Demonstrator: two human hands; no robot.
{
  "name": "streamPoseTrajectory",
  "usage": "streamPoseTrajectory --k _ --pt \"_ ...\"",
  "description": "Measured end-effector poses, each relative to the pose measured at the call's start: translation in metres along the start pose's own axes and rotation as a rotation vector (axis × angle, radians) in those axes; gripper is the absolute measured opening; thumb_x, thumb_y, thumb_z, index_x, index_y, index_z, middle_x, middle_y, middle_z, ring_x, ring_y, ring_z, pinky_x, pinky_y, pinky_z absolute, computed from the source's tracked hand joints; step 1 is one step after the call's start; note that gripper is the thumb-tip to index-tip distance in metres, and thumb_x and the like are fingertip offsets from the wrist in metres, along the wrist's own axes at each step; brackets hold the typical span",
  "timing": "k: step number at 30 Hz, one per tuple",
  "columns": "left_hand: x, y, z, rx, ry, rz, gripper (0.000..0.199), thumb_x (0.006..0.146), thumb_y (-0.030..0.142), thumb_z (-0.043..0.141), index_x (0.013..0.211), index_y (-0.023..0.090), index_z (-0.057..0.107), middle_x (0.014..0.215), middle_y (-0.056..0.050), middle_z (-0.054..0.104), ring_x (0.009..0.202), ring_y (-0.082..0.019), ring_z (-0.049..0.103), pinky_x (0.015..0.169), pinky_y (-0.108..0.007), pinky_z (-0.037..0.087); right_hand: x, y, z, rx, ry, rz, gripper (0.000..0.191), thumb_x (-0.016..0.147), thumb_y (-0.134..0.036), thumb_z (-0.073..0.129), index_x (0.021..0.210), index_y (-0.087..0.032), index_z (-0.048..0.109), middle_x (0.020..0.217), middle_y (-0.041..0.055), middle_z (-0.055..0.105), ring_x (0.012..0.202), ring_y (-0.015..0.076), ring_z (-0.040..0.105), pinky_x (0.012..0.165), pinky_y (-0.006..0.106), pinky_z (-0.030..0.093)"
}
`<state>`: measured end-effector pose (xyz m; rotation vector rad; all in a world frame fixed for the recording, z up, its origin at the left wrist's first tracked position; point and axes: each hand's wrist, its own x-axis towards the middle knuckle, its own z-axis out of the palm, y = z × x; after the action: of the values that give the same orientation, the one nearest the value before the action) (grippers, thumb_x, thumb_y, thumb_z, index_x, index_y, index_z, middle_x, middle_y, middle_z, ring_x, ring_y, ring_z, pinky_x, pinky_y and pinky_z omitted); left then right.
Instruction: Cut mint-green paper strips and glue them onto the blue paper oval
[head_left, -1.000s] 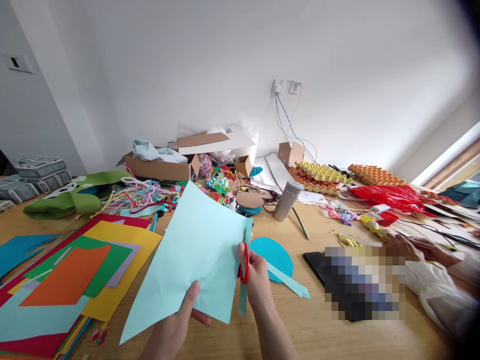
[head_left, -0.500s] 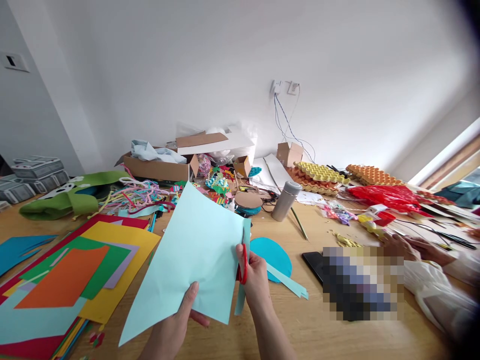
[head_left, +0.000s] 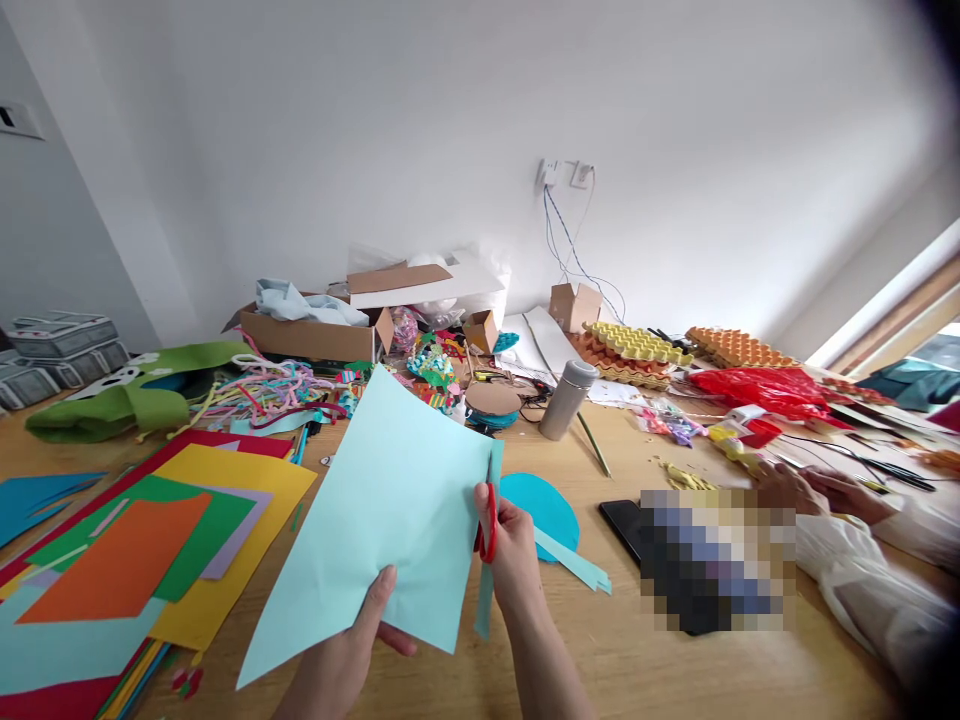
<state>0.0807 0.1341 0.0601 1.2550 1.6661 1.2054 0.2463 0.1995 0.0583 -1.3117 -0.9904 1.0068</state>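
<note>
- Your left hand (head_left: 349, 650): thumb and fingers pinching the sheet (head_left: 382, 500), above the table (head_left: 427, 690)
- Strip (head_left: 484, 608): near end severed, far end seemingly uncut
- Your right hand (head_left: 519, 565): fingers curled round scissors (head_left: 492, 545) at the sheet's right edge
- Cut strips (head_left: 576, 564): done, lying flat

Pale wall (head_left: 360, 130) behind — wooden table (head_left: 555, 650) below, window (head_left: 946, 345) at far right.

**Papers (head_left: 116, 560) left, phone (head_left: 621, 518) right**

On the table (head_left: 570, 635), a sheet (head_left: 375, 510) is between the papers and a circle (head_left: 538, 505). Strips (head_left: 576, 563) lie partly on the circle. I see a bottle (head_left: 568, 403) behind it, and egg trays (head_left: 641, 343) further right. At the back, cloth (head_left: 300, 303) sits in a box (head_left: 307, 336).
</note>
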Motion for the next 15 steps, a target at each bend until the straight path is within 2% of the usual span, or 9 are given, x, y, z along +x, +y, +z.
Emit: streamPoseTrajectory --k 1,3,8,10,15 --pt "-0.0001 -0.0003 0.0001 0.017 0.004 0.014 0.040 0.077 0.057 0.059 0.051 0.027 0.062 0.041 0.002 0.063 0.059 -0.028 0.071 0.112 -0.047 0.032 -0.0001 0.0002 0.0003 0.002 0.002 -0.005 0.056 0.075 -0.068 0.057 0.052 -0.023 0.033 0.042 -0.0071 0.033 0.040 0.0082 0.031 0.040 0.022 0.025" --pt "-0.0002 -0.0005 0.0005 0.024 0.003 0.018 0.042 0.078 0.058 0.058 0.049 0.027 0.061 0.042 0.001 0.064 0.061 -0.028 0.071 0.113 -0.047 0.030 -0.0007 0.0005 0.0012 0.011 0.013 -0.023 0.057 0.075 -0.068 0.057 0.052 -0.023 0.031 0.042 -0.0077 0.031 0.040 0.0076 0.028 0.039 0.022 0.023" --pt "-0.0003 -0.0007 0.0013 -0.003 0.012 -0.015 0.040 0.078 0.060 0.057 0.057 0.027 0.064 0.041 0.001 0.063 0.059 -0.028 0.071 0.098 -0.043 0.049 -0.0017 0.0009 0.0035 0.030 0.023 -0.039 0.057 0.075 -0.068 0.058 0.053 -0.023 0.030 0.044 -0.0085 0.026 0.042 0.0068 0.021 0.040 0.023 0.017" --pt "-0.0002 -0.0009 0.0014 -0.007 0.013 -0.013 0.038 0.077 0.059 0.058 0.059 0.027 0.065 0.042 0.001 0.064 0.058 -0.028 0.071 0.094 -0.043 0.051 -0.0018 0.0013 0.0041 0.037 0.029 -0.029 0.057 0.074 -0.069 0.058 0.053 -0.023 0.030 0.043 -0.0086 0.027 0.042 0.0068 0.021 0.040 0.023 0.017" --pt "-0.0011 0.0011 0.0009 -0.007 -0.014 -0.013 0.040 0.077 0.058 0.058 0.052 0.027 0.062 0.041 0.002 0.063 0.059 -0.028 0.071 0.108 -0.047 0.039 -0.0020 0.0018 0.0054 0.048 0.040 -0.016 0.058 0.072 -0.071 0.059 0.053 -0.024 0.030 0.044 -0.0089 0.026 0.042 0.0069 0.020 0.040 0.023 0.018"
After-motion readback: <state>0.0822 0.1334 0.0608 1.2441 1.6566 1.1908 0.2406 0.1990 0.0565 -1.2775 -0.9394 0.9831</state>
